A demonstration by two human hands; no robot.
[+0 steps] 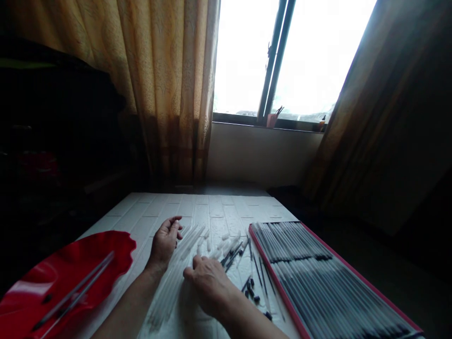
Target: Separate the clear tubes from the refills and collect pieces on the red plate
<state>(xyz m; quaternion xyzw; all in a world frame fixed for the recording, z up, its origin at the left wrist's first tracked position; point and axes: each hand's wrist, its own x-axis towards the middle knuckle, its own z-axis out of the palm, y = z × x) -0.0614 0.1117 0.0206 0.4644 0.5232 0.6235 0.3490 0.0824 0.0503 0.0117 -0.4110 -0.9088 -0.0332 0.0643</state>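
My left hand (165, 241) is raised just over the far left end of a bundle of long clear plastic tubes (167, 292). Its fingers are curled in towards the thumb; whatever lies between them is too small to make out. Close to the tubes' right side, my right hand (211, 278) reaches down with its fingers drawn together, their tips partly hidden. Short clear caps (223, 244) are scattered just beyond it. Thin dark pen refills (233, 256) and small black caps (251, 287) lie loose to its right.
A red tray (271, 278) on the right holds two packed rows of pens with clear barrels. On the left, a wavy-rimmed red plate (120, 242) carries two pens (76, 296). Both rest on a white brick-patterned table (219, 207), with curtains and a window behind.
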